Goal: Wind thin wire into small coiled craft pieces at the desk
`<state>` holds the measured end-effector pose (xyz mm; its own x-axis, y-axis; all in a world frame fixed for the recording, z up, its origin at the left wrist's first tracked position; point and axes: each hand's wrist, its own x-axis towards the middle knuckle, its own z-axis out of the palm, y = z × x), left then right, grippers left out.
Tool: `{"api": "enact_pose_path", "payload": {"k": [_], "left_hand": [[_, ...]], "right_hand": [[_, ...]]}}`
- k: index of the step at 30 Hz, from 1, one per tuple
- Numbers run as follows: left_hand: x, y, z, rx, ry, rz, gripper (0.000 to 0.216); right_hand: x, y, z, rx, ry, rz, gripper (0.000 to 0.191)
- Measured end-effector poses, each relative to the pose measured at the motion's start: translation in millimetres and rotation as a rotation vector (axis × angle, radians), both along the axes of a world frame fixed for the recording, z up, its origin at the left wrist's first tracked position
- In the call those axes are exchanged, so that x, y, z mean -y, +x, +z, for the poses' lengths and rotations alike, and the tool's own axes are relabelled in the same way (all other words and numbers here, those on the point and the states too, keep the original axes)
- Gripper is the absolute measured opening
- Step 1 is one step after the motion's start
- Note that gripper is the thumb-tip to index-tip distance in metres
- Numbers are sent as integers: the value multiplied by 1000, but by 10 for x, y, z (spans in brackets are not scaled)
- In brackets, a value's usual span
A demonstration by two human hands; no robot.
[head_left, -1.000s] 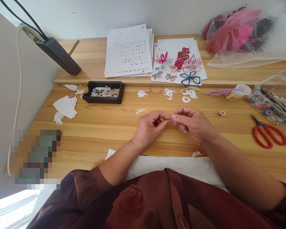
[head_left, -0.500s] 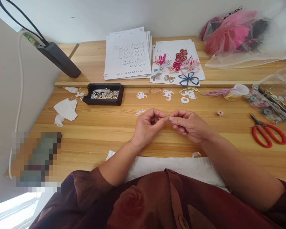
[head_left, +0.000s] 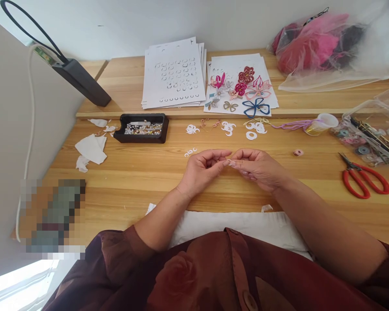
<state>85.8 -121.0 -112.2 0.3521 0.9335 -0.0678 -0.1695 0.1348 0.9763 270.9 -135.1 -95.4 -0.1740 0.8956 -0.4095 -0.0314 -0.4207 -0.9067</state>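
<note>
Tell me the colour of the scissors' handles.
Red; the scissors show best in the head view.

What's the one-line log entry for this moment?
left hand pinches thin piece | right hand pinches it too | above wooden table | red scissors untouched, far right

Table point(head_left: 132, 172): raised shelf point(head_left: 123, 82) along its back edge. On the shelf, left to right: block point(head_left: 81, 82), stack of sheets point(head_left: 173, 73), sheet point(head_left: 266, 69) bearing ornaments point(head_left: 246, 88), bag point(head_left: 324, 47). On the table before the shelf, left to right: paper scraps point(head_left: 91, 147), tray point(head_left: 139, 138) holding beads point(head_left: 142, 127), cut-outs point(head_left: 228, 126), cup point(head_left: 324, 123), box point(head_left: 372, 134) at the right edge. Spool point(head_left: 298, 152) before the cup; scissors point(head_left: 365, 181) before the box. Near middle: left hand point(head_left: 202, 170) and right hand point(head_left: 259, 168) side by side, small piece point(head_left: 231, 162) between their fingertips
</note>
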Motion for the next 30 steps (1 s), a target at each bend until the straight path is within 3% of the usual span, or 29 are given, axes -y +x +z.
{"api": "enact_pose_path", "payload": {"k": [8, 15, 18, 24, 30], "left_hand": [[-2, 15, 20, -38, -19, -20, 25], [-17, 11, 10, -7, -155, 97, 33], [-28, 7, -4, 14, -167, 137, 32], [-41, 14, -50, -1, -132, 190, 25], [-34, 22, -101, -142, 25, 171, 19]], "right_hand": [[6, -2, -9, 33, 11, 10, 36], [18, -38, -18, 53, 55, -49, 30], [51, -84, -12, 246, 276, -51, 21], [173, -156, -26, 817, 887, -58, 11], [184, -134, -38, 991, 1068, 13, 13]]}}
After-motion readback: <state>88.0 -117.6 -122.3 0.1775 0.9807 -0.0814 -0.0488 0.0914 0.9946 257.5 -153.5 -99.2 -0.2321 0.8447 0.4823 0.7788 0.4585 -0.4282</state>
